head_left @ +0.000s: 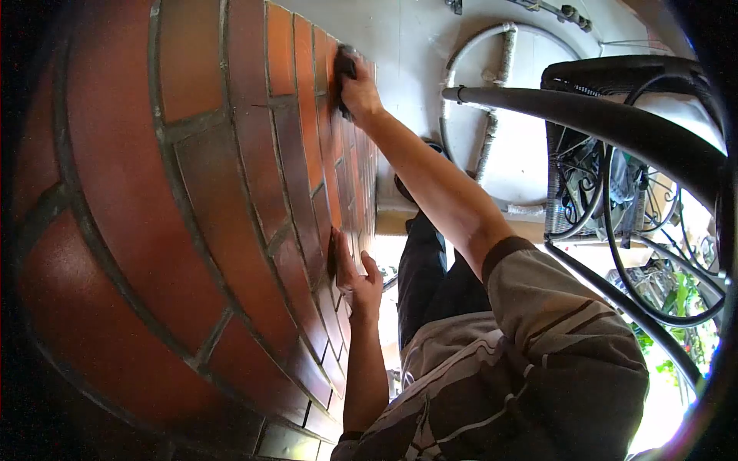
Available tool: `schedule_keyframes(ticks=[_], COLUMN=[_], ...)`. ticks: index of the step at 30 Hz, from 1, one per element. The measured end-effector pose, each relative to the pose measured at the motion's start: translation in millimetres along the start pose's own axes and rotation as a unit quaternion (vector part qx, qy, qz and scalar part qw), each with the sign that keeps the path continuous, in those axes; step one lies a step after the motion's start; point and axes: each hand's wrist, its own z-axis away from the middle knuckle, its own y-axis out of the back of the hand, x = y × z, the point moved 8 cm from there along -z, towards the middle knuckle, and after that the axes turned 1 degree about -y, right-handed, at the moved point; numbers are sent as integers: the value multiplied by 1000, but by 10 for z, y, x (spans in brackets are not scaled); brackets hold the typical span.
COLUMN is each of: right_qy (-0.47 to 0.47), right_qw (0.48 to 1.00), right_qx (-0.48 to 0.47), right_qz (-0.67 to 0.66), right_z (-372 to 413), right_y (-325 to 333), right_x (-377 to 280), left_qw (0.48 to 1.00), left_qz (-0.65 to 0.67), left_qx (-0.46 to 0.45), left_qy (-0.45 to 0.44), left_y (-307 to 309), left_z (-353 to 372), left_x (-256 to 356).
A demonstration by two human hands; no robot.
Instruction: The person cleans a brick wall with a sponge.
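Note:
A wall of glazed red-brown bricks (207, 169) with grey mortar joints fills the left side. Near the wall's far edge, my right hand (360, 88) is closed around a dark handheld object (345, 65), pressed against the brick face. Blur and the fingers over it keep me from telling its exact kind. Lower and closer to my body, my left hand (359, 284) rests against the bricks with its fingers stretched out and the thumb apart. A dark strip, perhaps shadow, lies between those fingers and the wall.
Right of me stands a dark wicker chair (561, 154) with things on it. A thick black tube (592, 115) and curved black metal bars pass close by my right side. Beyond, a round pale frame (503, 61) lies on the grey floor (400, 38). Green plants (680, 300) show at right.

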Motion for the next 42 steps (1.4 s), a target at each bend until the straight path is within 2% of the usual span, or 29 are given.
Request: schedule_keyframes(ticks=[1,3,4,5,7,10,11,13,14,15,16,17,18,20,22,23,24,26,27,29,30,32,34,36,37,38,41,42], right_qy=[-9,130,184,332,347,360,312,165,-46,-113,-69,-120,-171,-161,32,124,217,362,384,407,412,456,400,234,101,-34,-128,-124], right_qw=[999,987,972,914,879,871,903,959,972,962,985,991,983,976,989,985,970,916,896,858,844,819,844,939,966,973,949,952], right_qx=[-37,-86,-138,-166,-226,-271,-198,-54,-19,22,41,36,31,-8,-67,-86,-104,-151,-210,-304,-341,-324,-325,-166,-117,-65,-18,-20], right_qz=[-6,33,59,165,238,194,220,225,230,246,156,49,-57,-145,-130,-81,-31,77,81,66,46,125,145,190,206,217,288,280], right_z=[327,939,1329,1703,2286,2206,1985,1565,1380,1255,1034,985,1000,972,881,885,927,1560,1901,2560,2811,3096,2930,2543,2320,2146,1912,1959], right_y=[-119,-321,-437,-538,-651,-508,-369,-71,48,195,294,244,147,-102,-380,-542,-702,-946,-1024,-1076,-1036,-857,-560,-227,-120,-1,153,118], right_x=[-510,-1211,-1339,-1580,-1760,-1178,-994,-499,-225,116,705,704,574,-210,-1138,-1474,-1799,-2526,-2651,-2634,-2417,-1856,-1345,-838,-609,-367,50,57], left_qw=[1000,1000,999,998,993,1000,997,995,994,997,998,999,999,1000,998,995,991,975,963,963,963,963,961,953,948,943,932,930], left_qz=[-5,4,18,37,71,11,65,75,80,69,56,44,30,23,51,82,112,175,209,219,223,229,238,257,275,292,321,326], left_qx=[3,1,-4,-19,-47,18,2,-11,-18,3,6,8,9,4,2,0,-2,-22,-30,-48,-58,-63,-52,-66,-58,-50,-40,-39], left_qy=[4,24,39,55,86,0,44,63,73,45,33,22,12,11,30,50,70,136,165,147,138,129,131,144,150,156,162,165], left_y=[-12,-34,-41,-99,-220,78,-18,-36,-49,-12,-13,-5,18,61,58,32,23,33,10,-38,-80,-166,-270,-220,-130,-90,-94,-86], left_z=[-14,-13,22,96,255,-58,25,39,41,16,-7,-15,-4,-25,-41,-7,16,37,19,47,89,207,357,206,111,64,77,95], left_x=[18,22,6,-64,-246,103,-32,-61,-62,-12,2,16,27,47,18,-41,-82,-122,-131,-151,-203,-319,-458,-362,-248,-185,-207,-219])
